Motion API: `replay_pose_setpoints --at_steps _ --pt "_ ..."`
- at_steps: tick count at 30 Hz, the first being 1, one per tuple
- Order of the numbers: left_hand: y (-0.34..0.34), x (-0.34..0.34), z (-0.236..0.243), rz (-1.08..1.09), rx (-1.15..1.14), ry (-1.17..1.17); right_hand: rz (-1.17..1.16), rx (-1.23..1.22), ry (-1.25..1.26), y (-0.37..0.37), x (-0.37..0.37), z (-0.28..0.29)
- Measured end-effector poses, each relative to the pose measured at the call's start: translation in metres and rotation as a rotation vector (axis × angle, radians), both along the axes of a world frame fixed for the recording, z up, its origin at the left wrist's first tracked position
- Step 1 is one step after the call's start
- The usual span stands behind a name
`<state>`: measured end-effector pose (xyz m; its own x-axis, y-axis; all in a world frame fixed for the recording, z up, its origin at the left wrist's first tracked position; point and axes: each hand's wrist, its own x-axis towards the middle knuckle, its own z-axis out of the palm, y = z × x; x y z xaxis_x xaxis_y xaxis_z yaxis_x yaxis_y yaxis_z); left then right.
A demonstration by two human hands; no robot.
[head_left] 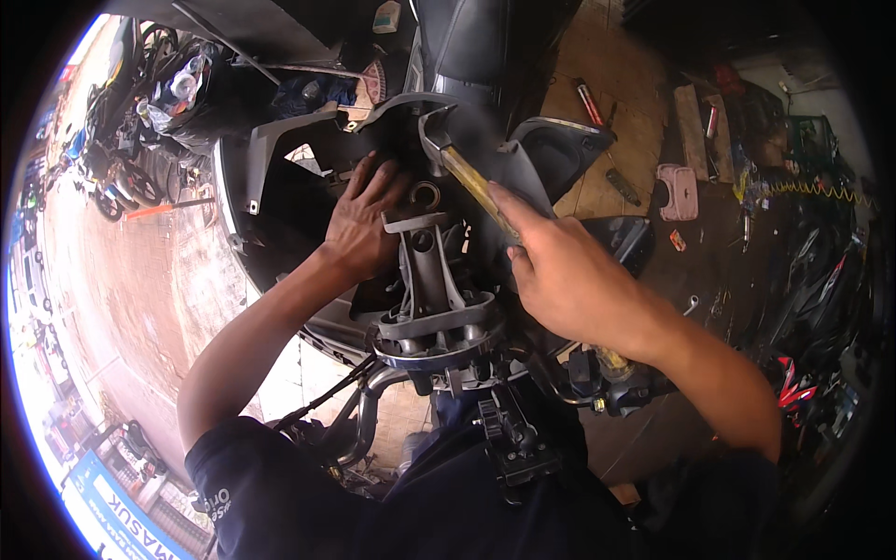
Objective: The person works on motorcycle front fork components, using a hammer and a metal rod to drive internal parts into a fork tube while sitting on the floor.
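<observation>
My right hand [560,261] grips the worn yellow handle of a hammer [482,196], whose metal head is raised over the opened front of a motorbike, slightly blurred. My left hand [369,210] reaches into the dark plastic body panels [261,173], fingers curled, beside a metal ring [425,198]; what the fingertips touch or hold is hidden. Between my forearms stands the grey metal handlebar mount [434,315] on its upright bracket, with bent handlebar tubes [373,401] and cables below it.
A black seat [457,42] extends beyond the panels. Parked motorbikes [140,163] line the left by pale pavement. On the right floor lie red-handled tools [590,101], a pink stool [677,191], wooden boards [693,131], a yellow coiled hose [812,191] and several dark parts.
</observation>
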<state>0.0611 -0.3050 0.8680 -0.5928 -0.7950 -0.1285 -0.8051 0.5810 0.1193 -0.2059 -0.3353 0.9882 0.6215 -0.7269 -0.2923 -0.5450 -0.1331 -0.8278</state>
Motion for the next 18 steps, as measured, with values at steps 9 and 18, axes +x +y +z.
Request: replay_pose_setpoints --at_steps 9,18 --pt "0.001 0.001 -0.011 0.057 0.033 0.071 0.074 0.004 0.119 -0.001 0.012 -0.020" --pt "-0.006 0.003 -0.018 0.028 0.047 0.144 0.039 0.044 0.127 0.003 0.011 -0.027"
